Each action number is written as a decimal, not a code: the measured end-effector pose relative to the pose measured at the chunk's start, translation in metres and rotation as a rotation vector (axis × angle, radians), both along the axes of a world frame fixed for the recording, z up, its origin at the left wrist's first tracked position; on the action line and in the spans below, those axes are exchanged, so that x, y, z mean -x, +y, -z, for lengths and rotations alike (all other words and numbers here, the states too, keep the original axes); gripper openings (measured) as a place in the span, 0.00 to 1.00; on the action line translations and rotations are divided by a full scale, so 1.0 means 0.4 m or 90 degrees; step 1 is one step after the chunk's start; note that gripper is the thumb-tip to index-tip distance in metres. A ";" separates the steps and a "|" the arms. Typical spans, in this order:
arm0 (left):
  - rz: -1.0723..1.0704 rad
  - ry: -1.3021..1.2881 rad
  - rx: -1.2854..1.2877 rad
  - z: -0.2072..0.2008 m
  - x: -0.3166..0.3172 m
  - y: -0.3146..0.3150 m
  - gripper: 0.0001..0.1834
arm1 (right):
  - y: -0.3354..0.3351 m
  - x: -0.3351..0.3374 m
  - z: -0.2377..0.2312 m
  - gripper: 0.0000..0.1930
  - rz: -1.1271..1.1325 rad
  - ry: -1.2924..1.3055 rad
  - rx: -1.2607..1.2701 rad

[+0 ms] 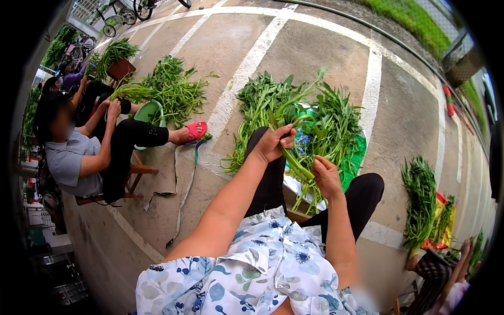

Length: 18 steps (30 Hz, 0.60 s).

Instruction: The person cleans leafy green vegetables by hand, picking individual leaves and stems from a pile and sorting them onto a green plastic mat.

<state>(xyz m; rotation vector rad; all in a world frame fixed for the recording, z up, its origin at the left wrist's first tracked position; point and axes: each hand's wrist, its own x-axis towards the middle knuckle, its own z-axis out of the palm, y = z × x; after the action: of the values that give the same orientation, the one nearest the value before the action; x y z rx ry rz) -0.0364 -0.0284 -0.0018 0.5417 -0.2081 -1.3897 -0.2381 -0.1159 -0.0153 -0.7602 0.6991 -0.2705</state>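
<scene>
Between my knees, my left hand (275,143) is closed around a few long green stems of water spinach (297,164), their leafy tops pointing up and away. To its right and a little nearer, my right hand (326,177) pinches at the lower stems with thumb and fingers. Beyond both hands lies a heap of loose water spinach (336,118), partly on a green and white plastic sack (357,163). Another leafy pile (262,100) spreads over the pavement to the left of it. My fingers partly hide what the right hand grips.
At left a person (79,157) sits on a wooden stool (137,170), handling greens above a green basin (150,113). More greens (173,89) lie beside that basin. A strap (184,199) trails over the ground. At right, another pile (418,199) lies near a red and yellow sack (443,223).
</scene>
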 end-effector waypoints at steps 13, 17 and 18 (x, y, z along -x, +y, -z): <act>-0.004 0.043 0.028 0.014 -0.035 0.011 0.07 | -0.009 0.029 -0.021 0.23 -0.057 0.000 0.174; -0.003 0.048 0.015 0.013 -0.039 0.011 0.09 | -0.012 0.032 0.002 0.23 -0.076 0.034 0.191; 0.000 0.051 0.018 0.012 -0.039 0.010 0.09 | -0.012 0.033 0.005 0.23 -0.090 0.044 0.196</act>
<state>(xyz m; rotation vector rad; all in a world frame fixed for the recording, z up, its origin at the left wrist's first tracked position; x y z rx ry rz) -0.0207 -0.0245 -0.0068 0.4615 -0.1627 -1.4028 -0.2515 -0.1206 -0.0175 -1.1126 0.6731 -0.2270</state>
